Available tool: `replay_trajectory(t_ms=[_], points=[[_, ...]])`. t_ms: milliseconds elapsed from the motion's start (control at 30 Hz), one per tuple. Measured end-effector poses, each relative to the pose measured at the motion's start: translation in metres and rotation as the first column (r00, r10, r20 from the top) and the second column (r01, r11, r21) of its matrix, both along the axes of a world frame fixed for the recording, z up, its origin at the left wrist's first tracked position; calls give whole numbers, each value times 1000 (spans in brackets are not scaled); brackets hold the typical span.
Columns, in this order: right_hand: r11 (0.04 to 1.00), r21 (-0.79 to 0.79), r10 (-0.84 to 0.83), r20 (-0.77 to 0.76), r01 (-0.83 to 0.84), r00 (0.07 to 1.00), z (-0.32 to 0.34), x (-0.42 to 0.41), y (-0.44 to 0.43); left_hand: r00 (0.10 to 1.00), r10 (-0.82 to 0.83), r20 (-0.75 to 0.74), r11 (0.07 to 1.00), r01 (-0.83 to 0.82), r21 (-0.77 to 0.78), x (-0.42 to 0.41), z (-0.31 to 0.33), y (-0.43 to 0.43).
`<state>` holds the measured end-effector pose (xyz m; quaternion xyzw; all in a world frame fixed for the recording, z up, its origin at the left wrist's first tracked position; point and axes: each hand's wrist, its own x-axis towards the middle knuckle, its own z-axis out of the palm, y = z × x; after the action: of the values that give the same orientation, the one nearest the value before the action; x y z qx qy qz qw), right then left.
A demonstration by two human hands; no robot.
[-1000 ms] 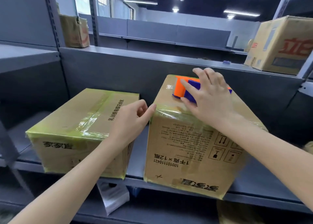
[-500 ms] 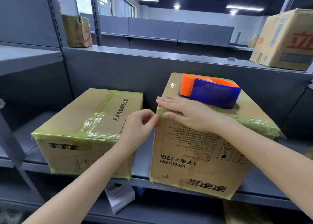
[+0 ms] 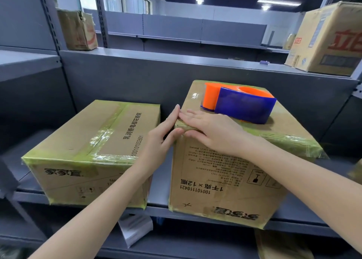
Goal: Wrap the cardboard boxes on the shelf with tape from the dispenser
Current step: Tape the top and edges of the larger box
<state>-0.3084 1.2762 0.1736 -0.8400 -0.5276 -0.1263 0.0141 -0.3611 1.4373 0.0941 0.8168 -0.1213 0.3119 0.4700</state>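
Two cardboard boxes are set side by side on the grey shelf [image 3: 305, 205], a narrow gap between them. The taller right box [image 3: 225, 180] is the one being worked on. A band of yellowish tape [image 3: 284, 141] is seen along its near top edge and is being smoothed at the near left corner.

The right hand [image 3: 213, 131] is laid flat on the top of the box at that corner, fingers straight and together, nothing gripped. The left hand [image 3: 162, 139] is held against the left side of the same corner, its fingers stretched upward along the edge and its thumb pressed on the near face. It too is opened out and not clamped on anything.

A second ago the right hand was on the tape dispenser [image 3: 241, 103]. That has since been let go and now lies free on the far part of the box top, just beyond the right hand. The left hand, curled at the corner before, has been flattened. From this it is judged that a run of tape has been finished and its end is being pressed down, so the dispenser must be taken up again for any further band.

The left box [image 3: 88, 141], lower and already banded with tape, is untouched. Farther out, a printed carton [image 3: 329, 39] is seen on the upper shelf at far right, a worn carton [image 3: 78, 31] at far left, and a white packet [image 3: 135, 229] below the shelf.
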Motion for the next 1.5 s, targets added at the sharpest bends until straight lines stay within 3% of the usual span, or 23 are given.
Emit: replay_trajectory(t_ms=[167, 300, 500, 633, 833, 967, 1133, 1233, 1400, 1500], points=[[997, -69, -35, 50, 38, 998, -2, 0, 1, 975, 85, 205, 972, -126, 196, 8, -6, 4], [992, -119, -19, 73, 28, 997, 6, -4, -9, 905, 118, 410, 822, -320, 471, 4, 3, 1], [990, -115, -91, -84, 81, 992, 13, 7, -68, 891, 62, 450, 680, -368, 635, 4, 22, -21], [991, -93, -110, -134, 98, 985, 10, 11, -96, 902, 131, 411, 649, -392, 652, 9, 32, -44], [1000, 12, -9, -98, 10, 995, 0, 16, -104, 857, 151, 492, 637, -465, 614, 12, 32, -50], [1000, 17, -8, -60, 9, 998, 1, 16, -106, 886, 184, 426, 626, -440, 644, 9, 30, -54], [984, 177, 7, -94, 10, 996, 10, 22, -143, 921, 157, 356, 675, -363, 642, 7, 38, -96], [989, 120, -75, -100, 87, 992, 11, 25, -172, 943, 102, 318, 737, -286, 612, 17, 42, -136], [987, 124, -90, -91, 101, 992, 1, 22, -181, 926, 97, 366, 677, -331, 658, 32, 31, -158], [989, 100, -89, -149, 104, 985, -2, 23, -189, 931, 160, 329, 727, -337, 598, 30, 33, -161]])
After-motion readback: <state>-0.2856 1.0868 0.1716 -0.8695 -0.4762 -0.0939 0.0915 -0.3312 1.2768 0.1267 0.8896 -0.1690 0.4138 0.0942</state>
